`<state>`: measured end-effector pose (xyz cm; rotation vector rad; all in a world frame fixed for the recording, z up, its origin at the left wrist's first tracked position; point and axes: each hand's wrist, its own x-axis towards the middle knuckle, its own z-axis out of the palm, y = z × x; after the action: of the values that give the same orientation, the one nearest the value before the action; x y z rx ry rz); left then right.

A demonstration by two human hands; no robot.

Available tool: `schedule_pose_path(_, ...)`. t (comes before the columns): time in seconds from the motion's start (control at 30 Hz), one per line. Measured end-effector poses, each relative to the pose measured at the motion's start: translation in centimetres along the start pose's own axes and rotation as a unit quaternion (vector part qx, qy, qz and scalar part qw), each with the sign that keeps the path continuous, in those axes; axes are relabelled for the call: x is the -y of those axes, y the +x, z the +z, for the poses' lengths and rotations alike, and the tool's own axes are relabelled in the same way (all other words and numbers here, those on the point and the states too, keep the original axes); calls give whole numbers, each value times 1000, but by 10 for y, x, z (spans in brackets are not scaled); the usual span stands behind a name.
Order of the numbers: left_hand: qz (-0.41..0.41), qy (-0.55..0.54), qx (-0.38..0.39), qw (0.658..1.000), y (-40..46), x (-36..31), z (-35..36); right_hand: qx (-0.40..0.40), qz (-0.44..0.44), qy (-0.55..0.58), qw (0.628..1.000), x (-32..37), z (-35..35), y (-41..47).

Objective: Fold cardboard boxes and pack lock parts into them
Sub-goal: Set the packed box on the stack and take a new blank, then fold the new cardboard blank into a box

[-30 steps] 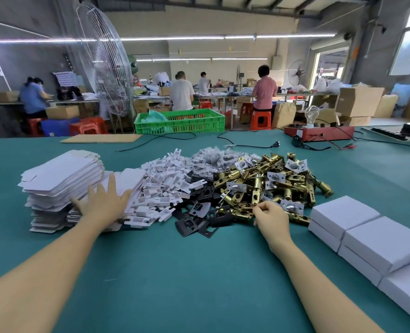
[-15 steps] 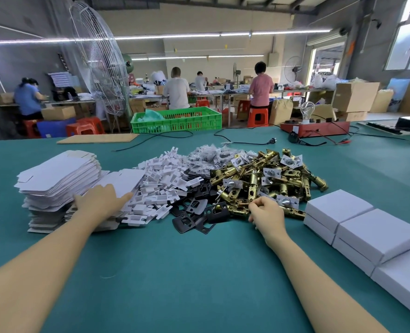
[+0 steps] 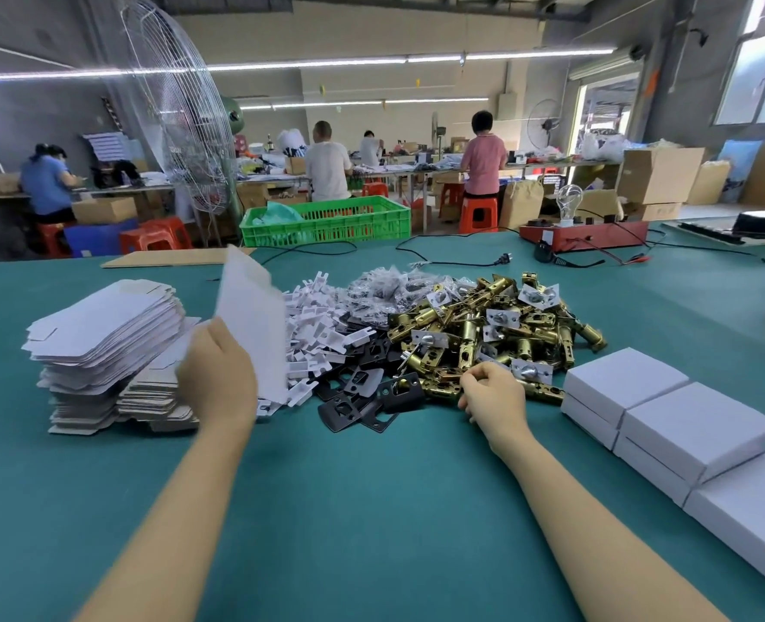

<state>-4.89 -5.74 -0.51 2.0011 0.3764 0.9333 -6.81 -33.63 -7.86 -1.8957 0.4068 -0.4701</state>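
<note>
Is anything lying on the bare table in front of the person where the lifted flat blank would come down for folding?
Nothing visible. The left hand holds the flat blank upright, and the green table between the forearms shows bare.

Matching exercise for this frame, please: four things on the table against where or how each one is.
1. flat blank
2. brass latches
3. folded boxes
4. black plates

A. stacked at the right edge
B. held up by the left hand
C. heaped centre, right hand at its near edge
D. near edge of the pile, between the hands

1-B, 2-C, 3-A, 4-D
</note>
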Motion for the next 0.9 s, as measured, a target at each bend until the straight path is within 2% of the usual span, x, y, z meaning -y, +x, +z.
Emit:
schedule_pose_path(0.1, -73, -83, 67, 992, -55, -3, 19, 0, -5, -9, 1000, 1, -1, -1)
schedule_pose_path(0.17, -52, -102, 86, 990, -83, -6, 28, 1, -11, -5, 1000, 2, -1, -2)
schedule_pose_path(0.23, 40, -121, 64, 990, -103, -6, 33, -2, -29, 7, 1000, 3, -1, -6)
schedule_pose_path(0.3, 166, -121, 54, 977, -117, -9, 31, -16, -67, 11, 998, 6, -1, -11)
schedule_pose_path(0.37, 284, -91, 54, 953, -126, -13, 27, -21, -104, 42, 994, 14, -1, -22)
schedule_pose_path(0.43, 385, -50, 32, 921, -130, -13, 29, 13, -125, 124, 984, 25, 1, -35)
schedule_pose_path(0.5, 443, -40, 47, 894, -131, -10, 34, 68, -141, 186, 970, 35, 2, -47)
schedule_pose_path(0.57, 480, -53, 102, 870, -133, -6, 37, 97, -161, 197, 962, 42, 2, -53)
schedule_pose_path(0.67, 509, -64, 193, 837, -135, -2, 40, 110, -145, 195, 964, 46, 0, -50)
schedule_pose_path(0.73, 513, -58, 218, 828, -137, -3, 41, 142, -98, 268, 948, 46, -5, -45)
schedule_pose_path(0.8, 481, -63, 215, 848, -137, -4, 42, 179, -54, 340, 922, 45, -11, -41)
schedule_pose_path(0.9, 364, -89, 182, 909, -127, -4, 42, 209, -38, 333, 919, 44, -18, -36)
